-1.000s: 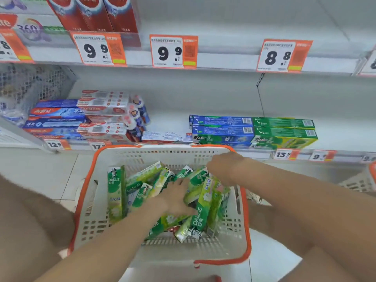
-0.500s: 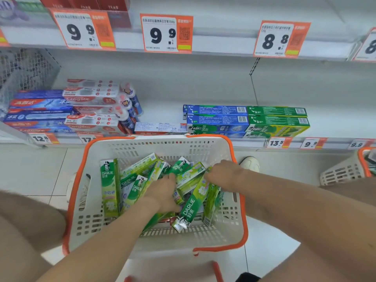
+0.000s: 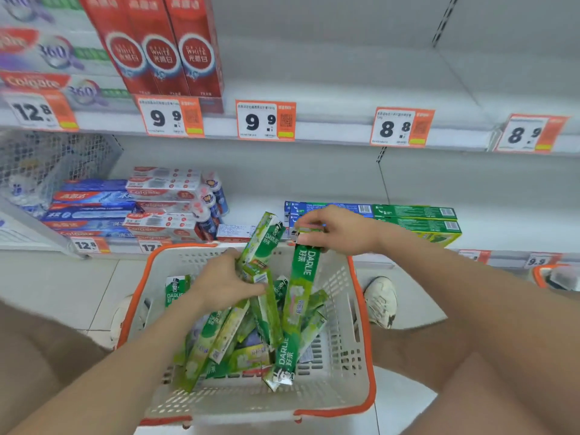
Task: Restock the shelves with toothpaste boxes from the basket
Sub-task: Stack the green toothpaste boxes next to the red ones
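Observation:
A white basket with an orange rim (image 3: 361,312) stands on the floor in front of me, holding several green Darlie toothpaste boxes (image 3: 226,340). My right hand (image 3: 335,229) pinches the top end of one green box (image 3: 303,277), which hangs upright with its lower end among the others. My left hand (image 3: 226,282) grips two or three green boxes (image 3: 262,243) that stick up and tilt toward the shelf. The lower shelf (image 3: 314,189) behind the basket has a bare stretch in its middle.
Blue and white Colgate boxes (image 3: 125,205) are stacked at the lower shelf's left, blue and green boxes (image 3: 414,218) at its right. Red boxes (image 3: 157,45) stand on the upper shelf above orange price tags (image 3: 265,120). My shoe (image 3: 379,301) is right of the basket; a second basket (image 3: 555,276) shows at the far right.
Both hands have risen out of the pile, each lifting green boxes upward. The view has tilted up, showing more of the upper shelf.

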Demonstrator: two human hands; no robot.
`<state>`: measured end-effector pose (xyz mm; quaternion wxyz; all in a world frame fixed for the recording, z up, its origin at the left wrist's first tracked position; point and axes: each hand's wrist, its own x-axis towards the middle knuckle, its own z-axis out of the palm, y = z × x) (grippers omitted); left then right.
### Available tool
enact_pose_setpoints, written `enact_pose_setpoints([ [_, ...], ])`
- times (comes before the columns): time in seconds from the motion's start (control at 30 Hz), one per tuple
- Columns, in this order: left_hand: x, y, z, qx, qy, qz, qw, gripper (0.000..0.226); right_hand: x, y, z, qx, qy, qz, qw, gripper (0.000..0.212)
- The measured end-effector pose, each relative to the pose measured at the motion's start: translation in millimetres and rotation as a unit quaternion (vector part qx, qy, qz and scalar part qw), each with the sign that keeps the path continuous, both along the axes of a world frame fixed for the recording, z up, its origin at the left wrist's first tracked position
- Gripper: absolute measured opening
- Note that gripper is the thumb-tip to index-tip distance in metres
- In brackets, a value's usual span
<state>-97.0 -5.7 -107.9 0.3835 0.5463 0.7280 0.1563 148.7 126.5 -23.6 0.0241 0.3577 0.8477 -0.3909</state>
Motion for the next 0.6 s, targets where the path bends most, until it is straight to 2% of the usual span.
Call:
enact_pose_setpoints([
  [0.03,-2,4,13,0.018,-0.001,0.011,1.0,0.051,-2,2,9,0.002,0.03,-0.03,0.999,0.019],
  [0.13,-9,16,54,0.053,0.003,0.025,0.998,0.055,-16,-2,42,-0.006,0.1,-0.145,0.984,0.077],
  [0.2,-13,23,81,0.075,0.01,0.014,0.997,0.059,-26,-5,63,-0.012,0.152,-0.184,0.971,0.09],
  [0.3,-18,32,123,0.101,0.032,-0.004,0.994,0.063,-38,-6,95,0.012,0.205,-0.231,0.951,0.081],
  [0.43,-30,39,160,0.128,0.038,-0.005,0.991,0.074,-59,4,124,0.091,0.306,-0.286,0.904,0.041],
  [0.53,-38,45,179,0.155,0.039,-0.007,0.987,0.076,-72,16,135,0.202,0.34,-0.322,0.86,0.038],
  [0.6,-41,49,185,0.169,0.046,-0.002,0.985,0.073,-80,20,144,0.262,0.35,-0.309,0.844,0.04],
])
